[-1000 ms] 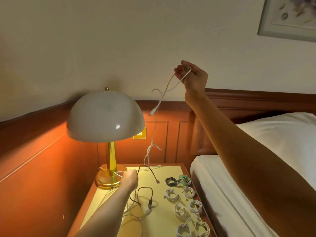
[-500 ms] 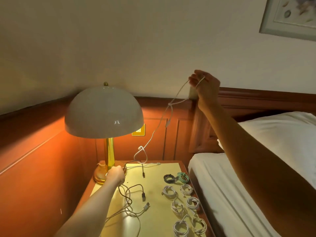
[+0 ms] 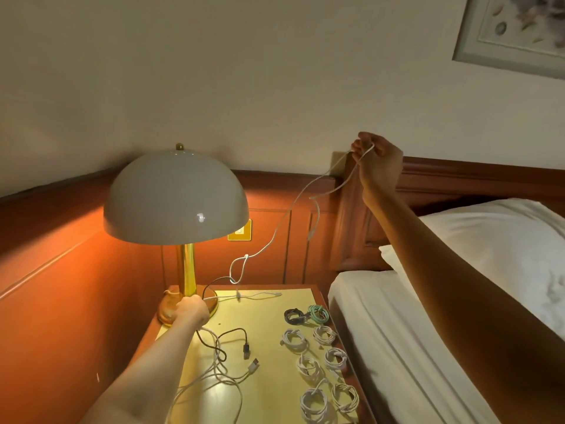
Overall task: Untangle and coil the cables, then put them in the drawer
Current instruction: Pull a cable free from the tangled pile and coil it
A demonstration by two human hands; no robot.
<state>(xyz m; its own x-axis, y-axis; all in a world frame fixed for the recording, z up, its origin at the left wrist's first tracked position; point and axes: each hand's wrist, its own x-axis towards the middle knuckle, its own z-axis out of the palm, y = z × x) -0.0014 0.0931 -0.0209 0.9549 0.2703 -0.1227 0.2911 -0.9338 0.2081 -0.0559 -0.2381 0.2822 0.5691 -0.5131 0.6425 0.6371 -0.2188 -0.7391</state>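
Lamplit beside a bed, the yellow worktop (image 3: 269, 310) carries the job. Between curled fingers of the right hand (image 3: 379, 162), a white cable (image 3: 275, 237) is pinched high at 2 o'clock. The loose tangle (image 3: 220, 362) is gripped by the left hand (image 3: 191, 310) at 8 o'clock, against the lamp (image 3: 175, 197) base. Finished coils (image 3: 318, 356) are laid at 5 o'clock. Untangling is judged under way; next, the white loop must be drawn clear of the black cable (image 3: 232, 333).
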